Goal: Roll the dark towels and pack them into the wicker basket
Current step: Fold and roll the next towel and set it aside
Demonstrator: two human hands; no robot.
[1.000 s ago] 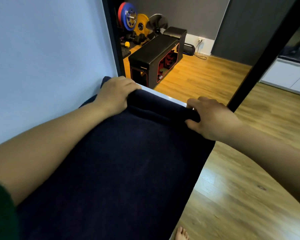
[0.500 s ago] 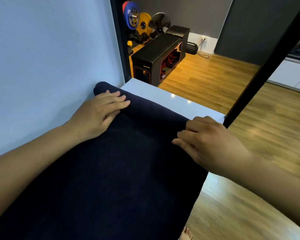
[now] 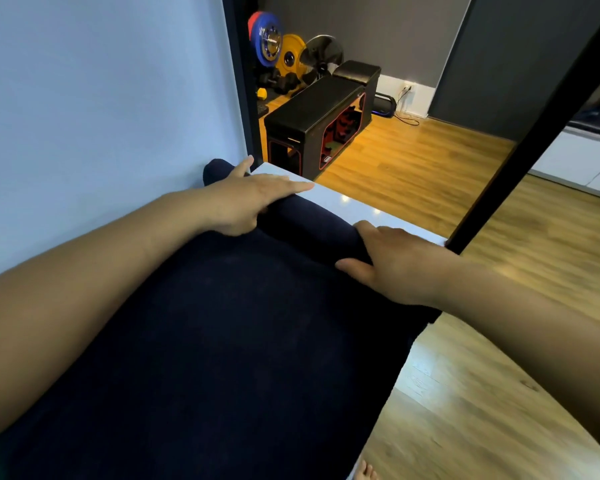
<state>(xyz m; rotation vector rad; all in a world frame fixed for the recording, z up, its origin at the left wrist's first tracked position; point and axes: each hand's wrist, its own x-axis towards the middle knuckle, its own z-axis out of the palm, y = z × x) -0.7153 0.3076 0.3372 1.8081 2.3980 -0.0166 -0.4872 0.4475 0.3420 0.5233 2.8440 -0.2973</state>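
A dark navy towel (image 3: 222, 341) lies spread along a white tabletop (image 3: 347, 202), and its far end is wound into a thick roll (image 3: 312, 226). My left hand (image 3: 246, 202) lies flat on the roll's left part, fingers straight and pointing right, thumb raised. My right hand (image 3: 395, 265) cups the roll's right end, with its fingers over the top and its thumb on the near side. No wicker basket is in view.
A pale blue wall (image 3: 101, 116) runs along the towel's left edge. A black post (image 3: 534, 133) rises at the table's far right corner. Beyond are a wooden floor, a black bench (image 3: 312, 112) and weight plates (image 3: 278, 46). A bare foot (image 3: 366, 471) shows below.
The roll has grown thicker and come nearer to me. My left hand went from gripping the folded edge to lying flat on the roll. My right hand shifted to the roll's right end.
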